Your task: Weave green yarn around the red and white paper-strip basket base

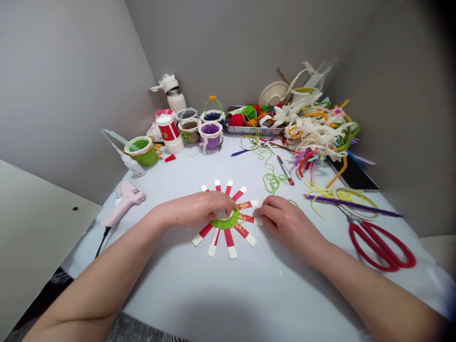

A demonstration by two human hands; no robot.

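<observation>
A paper cup cut into spread strips [230,247], red with white ends, lies splayed on the table, and a ring of green yarn [228,222] is woven round its centre. My left hand [213,205] is closed on the centre of the cup, fingers curled over the ring near its upper edge. To the right, my right hand [280,214] has its fingers pinched together by the strip tips; a thin green strand runs from the ring to them. Loose green yarn [274,183] trails behind that hand towards the back tray.
A pink glue gun [124,202] lies left. Red-handled scissors [383,244], a purple stick [352,205] and a phone [354,173] lie right. Small woven baskets [211,137], a cup stack [170,135], a yarn tray [249,129] and a pile of trimmings [320,133] stand behind.
</observation>
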